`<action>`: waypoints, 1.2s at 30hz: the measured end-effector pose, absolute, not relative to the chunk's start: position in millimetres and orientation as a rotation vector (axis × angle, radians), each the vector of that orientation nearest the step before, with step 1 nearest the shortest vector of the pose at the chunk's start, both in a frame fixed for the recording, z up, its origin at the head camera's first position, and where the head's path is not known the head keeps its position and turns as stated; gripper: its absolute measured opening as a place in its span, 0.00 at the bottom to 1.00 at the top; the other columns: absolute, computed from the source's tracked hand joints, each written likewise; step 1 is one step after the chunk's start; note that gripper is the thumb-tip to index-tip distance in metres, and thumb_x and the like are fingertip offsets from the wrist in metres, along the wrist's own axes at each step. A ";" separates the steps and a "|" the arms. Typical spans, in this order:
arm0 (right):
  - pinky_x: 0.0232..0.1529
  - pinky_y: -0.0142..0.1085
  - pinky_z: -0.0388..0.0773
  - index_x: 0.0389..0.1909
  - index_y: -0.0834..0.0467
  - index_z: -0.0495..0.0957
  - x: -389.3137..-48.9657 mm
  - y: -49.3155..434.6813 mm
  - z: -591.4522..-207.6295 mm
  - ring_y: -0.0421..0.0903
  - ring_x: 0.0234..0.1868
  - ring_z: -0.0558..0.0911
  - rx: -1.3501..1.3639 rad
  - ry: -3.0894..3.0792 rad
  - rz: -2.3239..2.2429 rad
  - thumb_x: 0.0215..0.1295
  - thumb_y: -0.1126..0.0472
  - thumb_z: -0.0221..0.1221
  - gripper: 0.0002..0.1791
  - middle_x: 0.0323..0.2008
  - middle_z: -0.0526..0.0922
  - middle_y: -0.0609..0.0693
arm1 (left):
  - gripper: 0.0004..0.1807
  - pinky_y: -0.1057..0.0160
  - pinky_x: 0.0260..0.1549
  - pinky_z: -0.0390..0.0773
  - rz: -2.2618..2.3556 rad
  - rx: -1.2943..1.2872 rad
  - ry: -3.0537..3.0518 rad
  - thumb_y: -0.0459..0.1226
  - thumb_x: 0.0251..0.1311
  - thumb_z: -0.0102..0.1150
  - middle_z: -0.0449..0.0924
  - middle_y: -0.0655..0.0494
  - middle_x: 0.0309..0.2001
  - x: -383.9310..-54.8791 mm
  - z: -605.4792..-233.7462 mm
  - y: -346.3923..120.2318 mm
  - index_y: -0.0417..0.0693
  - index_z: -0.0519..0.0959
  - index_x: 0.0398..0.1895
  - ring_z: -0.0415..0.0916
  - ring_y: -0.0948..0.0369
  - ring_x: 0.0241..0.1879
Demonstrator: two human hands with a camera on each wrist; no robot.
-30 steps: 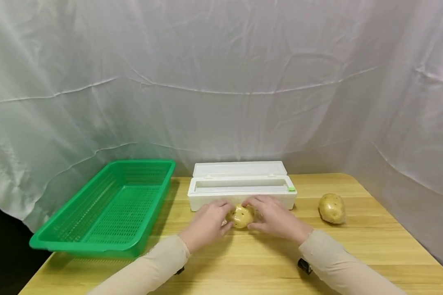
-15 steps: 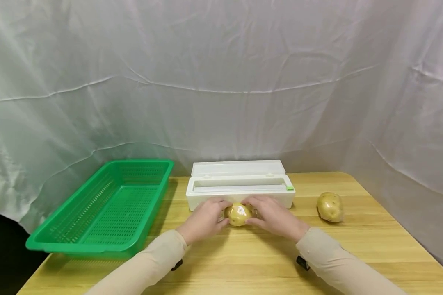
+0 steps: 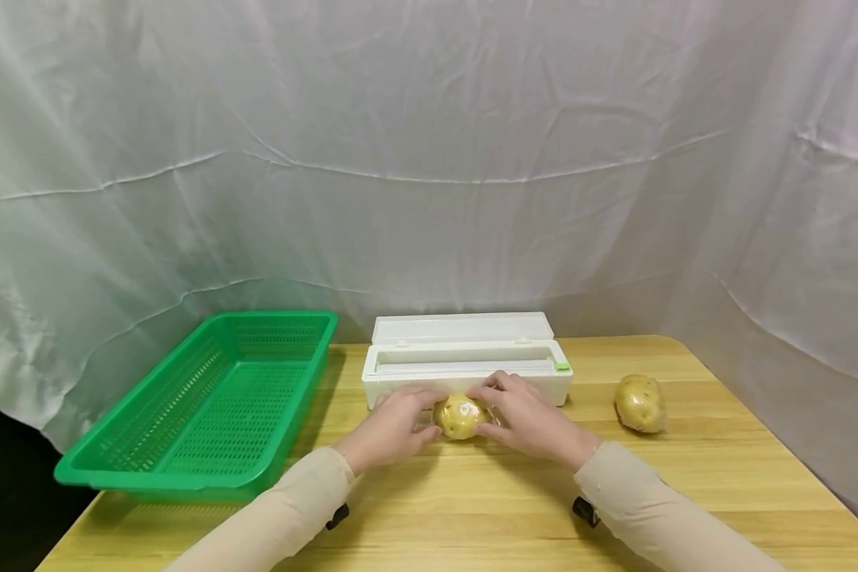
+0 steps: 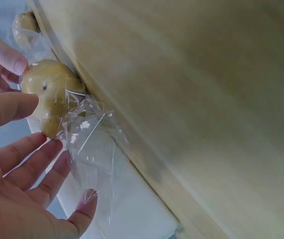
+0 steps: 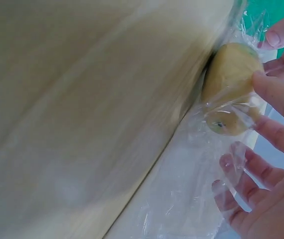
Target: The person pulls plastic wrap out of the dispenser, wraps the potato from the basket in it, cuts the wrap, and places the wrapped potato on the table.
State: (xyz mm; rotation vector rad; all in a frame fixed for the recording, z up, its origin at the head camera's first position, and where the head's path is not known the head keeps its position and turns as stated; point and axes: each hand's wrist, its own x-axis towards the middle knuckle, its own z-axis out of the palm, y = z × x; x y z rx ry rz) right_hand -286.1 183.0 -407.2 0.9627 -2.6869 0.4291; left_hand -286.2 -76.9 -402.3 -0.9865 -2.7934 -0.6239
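A yellow potato (image 3: 458,416) sits on the table in front of a white box, with clear plastic film (image 4: 94,144) around it. My left hand (image 3: 396,427) holds the potato's left side, thumb on the near side and index fingertip against it in the left wrist view. From the right, my right hand (image 3: 525,419) holds the same potato between thumb and index finger. Loose film (image 5: 182,174) spreads past the potato over the right fingers in the right wrist view. The potato's far underside is hidden.
Behind the hands stands the white wrap box (image 3: 465,387), lid raised, with a green tab at its right end. A green perforated basket (image 3: 257,477) is at the left. Another film-wrapped potato (image 3: 640,403) lies at the right. A grey curtain (image 3: 429,222) hangs behind the table (image 3: 472,524).
The potato has turned slightly and shifted a little to the left between my hands. My right fingers have bent up higher at the knuckles. Both hands stay at its sides.
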 end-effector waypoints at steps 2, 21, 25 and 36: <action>0.58 0.51 0.81 0.66 0.57 0.83 -284.7 183.5 -406.9 0.49 0.54 0.82 0.961 -2.675 0.417 0.67 0.49 0.74 0.30 0.56 0.84 0.53 | 0.29 0.30 0.65 0.75 -0.644 -0.980 -2.789 0.39 0.68 0.72 0.81 0.46 0.69 -285.9 -403.1 -77.7 0.45 0.79 0.71 0.77 0.44 0.71; 0.60 0.56 0.84 0.62 0.54 0.82 -277.9 198.9 -401.9 0.54 0.57 0.86 0.916 -2.680 0.556 0.70 0.53 0.71 0.22 0.56 0.86 0.51 | 0.19 0.41 0.62 0.81 -0.615 -1.040 -2.693 0.38 0.68 0.71 0.87 0.51 0.59 -279.2 -391.9 -75.3 0.47 0.85 0.61 0.84 0.49 0.60; 0.56 0.53 0.86 0.62 0.57 0.82 -277.0 213.5 -395.1 0.52 0.54 0.87 0.826 -2.703 0.691 0.74 0.55 0.68 0.19 0.53 0.88 0.53 | 0.17 0.47 0.57 0.85 -0.621 -1.083 -2.649 0.37 0.68 0.70 0.88 0.52 0.54 -280.6 -387.3 -71.1 0.48 0.85 0.58 0.87 0.52 0.54; 0.37 0.38 0.79 0.44 0.55 0.79 -281.9 268.8 -388.8 0.42 0.36 0.85 0.268 -2.729 0.815 0.72 0.55 0.67 0.10 0.35 0.89 0.49 | 0.15 0.50 0.54 0.84 -0.584 -1.114 -2.692 0.41 0.73 0.66 0.88 0.55 0.53 -284.0 -376.6 -54.3 0.50 0.85 0.59 0.87 0.56 0.51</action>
